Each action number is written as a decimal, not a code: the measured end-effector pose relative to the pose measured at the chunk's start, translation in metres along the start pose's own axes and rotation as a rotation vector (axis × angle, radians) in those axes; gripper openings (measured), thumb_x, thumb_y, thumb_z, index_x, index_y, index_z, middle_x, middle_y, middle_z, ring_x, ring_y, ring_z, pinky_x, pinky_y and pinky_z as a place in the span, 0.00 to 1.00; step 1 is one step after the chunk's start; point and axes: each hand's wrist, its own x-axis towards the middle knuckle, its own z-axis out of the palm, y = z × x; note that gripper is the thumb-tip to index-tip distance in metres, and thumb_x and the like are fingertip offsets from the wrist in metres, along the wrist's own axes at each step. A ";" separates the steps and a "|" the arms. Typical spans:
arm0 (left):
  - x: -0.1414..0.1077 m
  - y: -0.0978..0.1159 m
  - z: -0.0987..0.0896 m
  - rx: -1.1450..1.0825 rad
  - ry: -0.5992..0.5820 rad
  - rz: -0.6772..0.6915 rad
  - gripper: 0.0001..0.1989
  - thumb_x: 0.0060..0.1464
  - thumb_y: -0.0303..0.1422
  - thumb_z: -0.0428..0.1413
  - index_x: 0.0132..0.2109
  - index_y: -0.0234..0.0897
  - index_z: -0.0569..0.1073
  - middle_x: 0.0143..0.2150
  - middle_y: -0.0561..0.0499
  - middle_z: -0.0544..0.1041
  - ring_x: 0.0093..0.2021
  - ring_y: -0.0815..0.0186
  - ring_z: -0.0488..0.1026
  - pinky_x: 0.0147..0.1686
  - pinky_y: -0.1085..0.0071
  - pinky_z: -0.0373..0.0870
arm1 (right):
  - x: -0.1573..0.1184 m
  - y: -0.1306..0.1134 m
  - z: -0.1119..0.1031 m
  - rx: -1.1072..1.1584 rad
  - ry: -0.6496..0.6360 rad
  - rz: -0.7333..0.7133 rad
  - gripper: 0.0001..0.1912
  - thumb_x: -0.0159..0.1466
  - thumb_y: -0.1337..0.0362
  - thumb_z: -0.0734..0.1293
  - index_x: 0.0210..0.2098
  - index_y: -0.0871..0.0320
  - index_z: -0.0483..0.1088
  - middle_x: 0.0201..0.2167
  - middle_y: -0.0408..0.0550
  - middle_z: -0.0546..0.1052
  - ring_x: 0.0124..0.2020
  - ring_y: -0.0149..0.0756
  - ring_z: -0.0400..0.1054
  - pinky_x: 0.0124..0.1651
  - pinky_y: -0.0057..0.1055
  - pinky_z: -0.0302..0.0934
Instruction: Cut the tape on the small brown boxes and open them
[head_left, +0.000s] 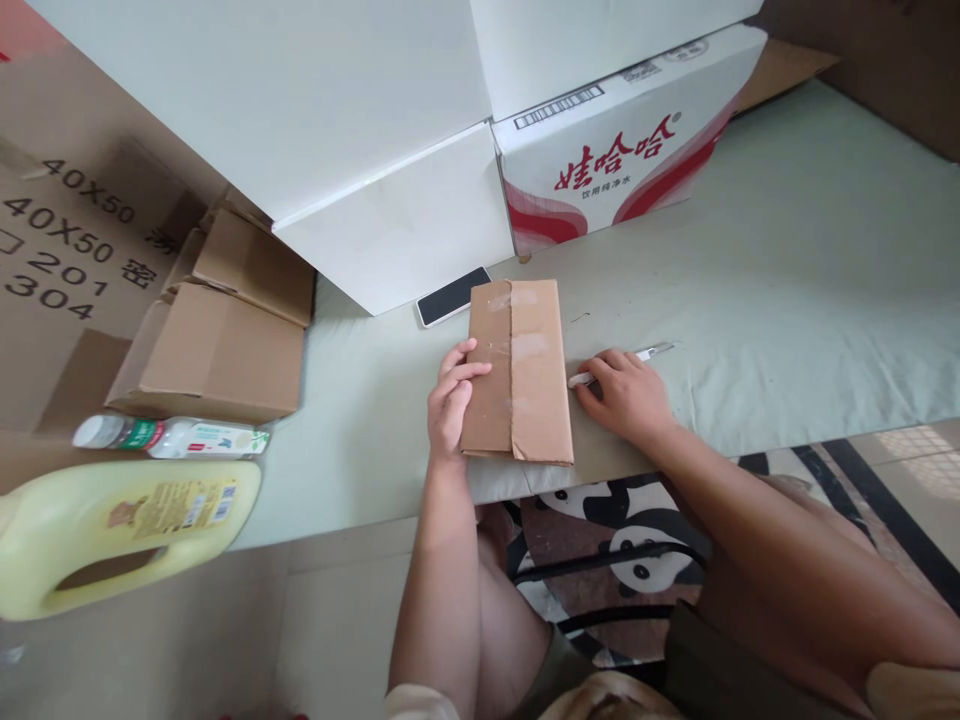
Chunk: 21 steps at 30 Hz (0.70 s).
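A small brown cardboard box [536, 385] lies near the front edge of the cloth-covered table, with strips of clear tape across its middle seam. My left hand [452, 400] rests against the box's left side, its fingers apart and some fingertips on the top face. To the right of the box, my right hand [628, 393] is closed around a white utility knife [646, 354]. The knife's tip points away to the right, and its other end shows between thumb and fingers beside the box.
Behind the box lie a phone [452, 297], a white carton [405, 220] and a red-and-white carton [622, 160]. At left stand brown boxes [217, 350], a clear bottle [180, 437] and a yellow jug [172, 510]. The table's front edge runs just below the box.
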 end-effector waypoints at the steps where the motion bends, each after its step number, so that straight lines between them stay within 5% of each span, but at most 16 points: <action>1: 0.000 0.000 0.000 -0.001 0.001 0.000 0.18 0.60 0.50 0.59 0.40 0.42 0.84 0.63 0.43 0.76 0.69 0.48 0.68 0.72 0.50 0.60 | 0.000 0.000 0.000 -0.003 0.001 0.003 0.16 0.70 0.57 0.62 0.43 0.59 0.78 0.44 0.57 0.79 0.43 0.48 0.68 0.44 0.40 0.57; 21: 0.000 0.001 0.002 -0.008 0.016 -0.015 0.19 0.58 0.51 0.60 0.39 0.42 0.85 0.63 0.43 0.77 0.68 0.48 0.69 0.71 0.50 0.61 | 0.000 0.002 0.003 0.005 0.033 -0.024 0.15 0.70 0.57 0.63 0.42 0.58 0.77 0.42 0.56 0.78 0.40 0.45 0.66 0.43 0.39 0.55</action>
